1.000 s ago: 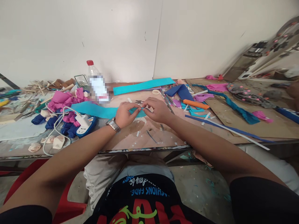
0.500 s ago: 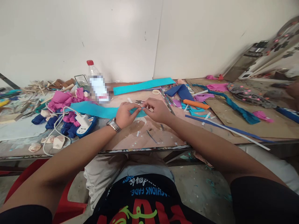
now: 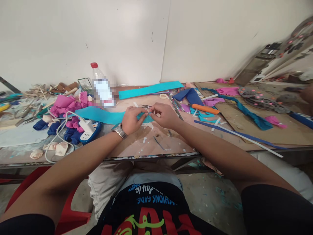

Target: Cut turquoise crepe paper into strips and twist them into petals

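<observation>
Turquoise strip [image 3: 105, 117] lies across the worktable [image 3: 129, 146], its right-hand part pinched between the fingertips of the left hand [image 3: 132, 120] and right hand [image 3: 164, 116].
Close two-handed finger work appears in hand, judging by the grip; so thin a material seems to call for light, steady fingertips. The exact pinch point is too small to read. Beyond lie an orange handle [image 3: 205, 108] and, near the wall [image 3: 137, 42], a second strip [image 3: 150, 90].

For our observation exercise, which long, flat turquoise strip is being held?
The nearer strip, pinched by the left hand and right hand; the farther strip lies near the wall, untouched.
</observation>
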Action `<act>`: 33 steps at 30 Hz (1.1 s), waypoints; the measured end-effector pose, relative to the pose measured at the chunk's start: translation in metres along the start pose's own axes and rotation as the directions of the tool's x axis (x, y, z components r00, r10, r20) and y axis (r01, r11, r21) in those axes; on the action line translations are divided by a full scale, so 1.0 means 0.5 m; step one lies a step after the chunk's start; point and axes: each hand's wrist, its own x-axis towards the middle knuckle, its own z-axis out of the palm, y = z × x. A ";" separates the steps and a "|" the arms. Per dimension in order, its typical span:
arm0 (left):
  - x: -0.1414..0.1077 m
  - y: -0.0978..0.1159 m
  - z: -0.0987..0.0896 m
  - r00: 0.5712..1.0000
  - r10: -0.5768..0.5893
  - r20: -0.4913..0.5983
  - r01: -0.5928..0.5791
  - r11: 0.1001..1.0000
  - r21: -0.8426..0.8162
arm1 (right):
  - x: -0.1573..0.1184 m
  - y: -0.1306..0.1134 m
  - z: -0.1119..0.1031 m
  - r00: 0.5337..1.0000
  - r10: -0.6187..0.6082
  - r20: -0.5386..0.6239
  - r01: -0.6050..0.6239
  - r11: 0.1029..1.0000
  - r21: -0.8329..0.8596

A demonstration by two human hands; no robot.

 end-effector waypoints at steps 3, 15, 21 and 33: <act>0.000 -0.002 0.002 1.000 0.009 0.000 -0.009 1.000 0.004 | 0.000 0.003 0.007 0.997 0.078 -0.006 -0.077 0.994 0.080; -0.001 -0.005 0.007 0.999 -0.002 0.040 0.000 0.998 0.063 | 0.000 0.007 0.021 0.985 0.165 0.055 -0.171 0.976 0.136; -0.001 -0.002 0.009 0.996 0.009 0.085 -0.018 0.994 0.106 | 0.000 0.004 0.014 0.990 0.131 0.049 -0.135 0.989 0.066; 0.000 -0.004 0.006 0.999 -0.011 0.054 0.008 0.998 0.064 | -0.001 0.007 0.013 0.990 0.132 0.054 -0.137 0.985 0.103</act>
